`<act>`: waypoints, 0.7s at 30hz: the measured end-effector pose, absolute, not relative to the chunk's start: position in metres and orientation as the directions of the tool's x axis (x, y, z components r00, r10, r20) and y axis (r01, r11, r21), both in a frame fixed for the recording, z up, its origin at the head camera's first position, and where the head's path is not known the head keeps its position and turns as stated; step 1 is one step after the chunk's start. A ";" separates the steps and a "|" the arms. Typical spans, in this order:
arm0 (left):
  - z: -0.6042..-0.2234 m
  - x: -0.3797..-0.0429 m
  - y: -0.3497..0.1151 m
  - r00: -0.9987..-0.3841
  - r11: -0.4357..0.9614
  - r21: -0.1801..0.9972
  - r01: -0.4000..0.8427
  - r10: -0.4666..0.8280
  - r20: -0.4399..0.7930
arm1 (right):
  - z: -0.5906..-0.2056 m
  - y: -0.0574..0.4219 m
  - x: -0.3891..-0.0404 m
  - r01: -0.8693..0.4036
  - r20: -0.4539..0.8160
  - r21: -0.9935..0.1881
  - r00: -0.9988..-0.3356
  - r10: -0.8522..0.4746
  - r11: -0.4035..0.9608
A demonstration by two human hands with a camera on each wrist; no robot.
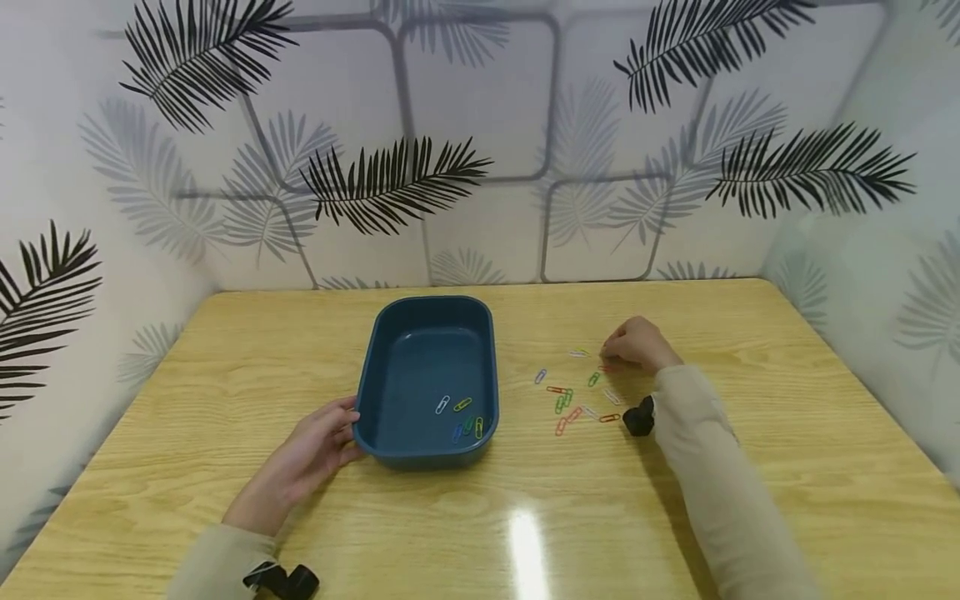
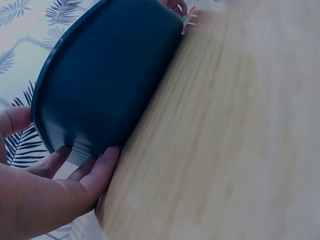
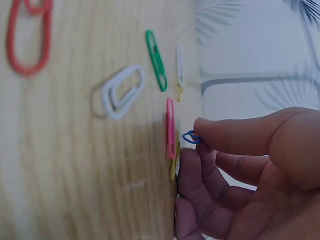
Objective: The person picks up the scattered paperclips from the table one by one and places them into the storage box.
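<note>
A dark blue tray (image 1: 422,362) stands left of the table's middle, with several coloured paper clips (image 1: 462,404) on its floor near the front. My left hand (image 1: 321,446) holds the tray's left side. In the left wrist view, a finger of that hand reaches the rim and other fingertips rest on the outer wall. My right hand (image 1: 637,343) is low over the table, right of the tray. Between its thumb and forefinger it pinches a blue paper clip (image 3: 191,136). Beside those fingers lie a pink paper clip (image 3: 170,127) and a yellow one (image 3: 174,162).
Several loose paper clips in red, green, white and other colours lie between tray and right hand, including a green clip (image 3: 156,60) and a white clip (image 3: 122,91). The wooden table (image 1: 585,517) ends at a leaf-patterned wall covering (image 1: 480,108).
</note>
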State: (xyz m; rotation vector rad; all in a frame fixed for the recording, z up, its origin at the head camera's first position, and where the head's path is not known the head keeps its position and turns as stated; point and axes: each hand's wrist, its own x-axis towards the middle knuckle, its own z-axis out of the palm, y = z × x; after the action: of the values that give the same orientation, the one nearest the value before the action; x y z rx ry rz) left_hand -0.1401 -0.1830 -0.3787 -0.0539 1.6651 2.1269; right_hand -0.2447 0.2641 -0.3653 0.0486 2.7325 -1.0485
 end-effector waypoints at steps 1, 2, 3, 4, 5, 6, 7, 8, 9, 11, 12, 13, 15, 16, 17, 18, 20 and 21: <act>-0.379 -0.140 -0.182 -0.906 -0.183 0.915 -0.360 0.304 -0.296 | -0.366 0.265 -0.243 0.125 -0.217 -0.684 -0.975 -0.037 0.718; -0.380 -0.140 -0.182 -0.907 -0.179 0.916 -0.358 0.301 -0.296 | -0.367 0.266 -0.242 0.139 -0.222 -0.707 -0.975 -0.031 0.694; -0.381 -0.140 -0.182 -0.908 -0.175 0.918 -0.356 0.297 -0.296 | -0.368 0.267 -0.241 0.150 -0.221 -0.727 -0.975 -0.022 0.670; -0.381 -0.140 -0.181 -0.909 -0.171 0.920 -0.353 0.295 -0.294 | -0.368 0.268 -0.239 0.163 -0.224 -0.748 -0.975 -0.013 0.643; -0.382 -0.140 -0.181 -0.910 -0.167 0.921 -0.352 0.293 -0.294 | -0.369 0.269 -0.238 0.172 -0.222 -0.763 -0.975 -0.003 0.623; -0.382 -0.140 -0.180 -0.911 -0.164 0.922 -0.350 0.291 -0.294 | -0.370 0.270 -0.237 0.174 -0.216 -0.772 -0.976 0.004 0.611; -0.383 -0.140 -0.180 -0.911 -0.162 0.924 -0.347 0.292 -0.290 | -0.371 0.270 -0.236 0.179 -0.214 -0.781 -0.977 0.012 0.598; -0.383 -0.140 -0.180 -0.911 -0.162 0.925 -0.345 0.294 -0.288 | -0.372 0.271 -0.235 0.180 -0.210 -0.786 -0.978 0.018 0.592; -0.383 -0.140 -0.180 -0.911 -0.164 0.924 -0.345 0.296 -0.287 | -0.372 0.272 -0.234 0.183 -0.208 -0.789 -0.978 0.026 0.586; -0.383 -0.140 -0.180 -0.911 -0.169 0.923 -0.344 0.300 -0.284 | -0.372 0.273 -0.233 0.183 -0.204 -0.794 -0.978 0.028 0.580; -0.383 -0.140 -0.180 -0.911 -0.173 0.923 -0.345 0.299 -0.284 | -0.372 0.273 -0.233 0.183 -0.204 -0.794 -0.979 0.029 0.580; -0.382 -0.140 -0.180 -0.911 -0.178 0.922 -0.345 0.300 -0.283 | -0.372 0.274 -0.233 0.184 -0.205 -0.794 -0.978 0.031 0.579; -0.382 -0.139 -0.180 -0.911 -0.188 0.920 -0.344 0.303 -0.279 | -0.371 0.273 -0.233 0.183 -0.199 -0.793 -0.979 0.036 0.581; -0.382 -0.139 -0.181 -0.912 -0.192 0.920 -0.343 0.303 -0.277 | -0.370 0.272 -0.233 0.184 -0.198 -0.791 -0.979 0.040 0.583; -0.382 -0.139 -0.181 -0.912 -0.194 0.919 -0.342 0.304 -0.275 | -0.370 0.271 -0.233 0.187 -0.197 -0.787 -0.979 0.047 0.589; -0.382 -0.139 -0.181 -0.912 -0.196 0.919 -0.342 0.305 -0.274 | -0.370 0.270 -0.233 0.182 -0.191 -0.782 -0.980 0.049 0.597; -0.383 -0.138 -0.181 -0.911 -0.197 0.920 -0.340 0.311 -0.270 | -0.369 0.267 -0.233 0.153 -0.156 -0.762 -0.986 0.051 0.629; -0.383 -0.138 -0.181 -0.910 -0.196 0.920 -0.340 0.314 -0.269 | -0.370 0.266 -0.232 0.138 -0.140 -0.755 -0.989 0.049 0.641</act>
State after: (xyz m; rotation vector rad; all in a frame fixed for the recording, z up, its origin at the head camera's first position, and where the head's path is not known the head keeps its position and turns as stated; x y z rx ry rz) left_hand -0.1382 -0.1813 -0.3832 -0.0299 1.6604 2.1488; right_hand -0.2324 0.2655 -0.3698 0.1569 2.7479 -1.2788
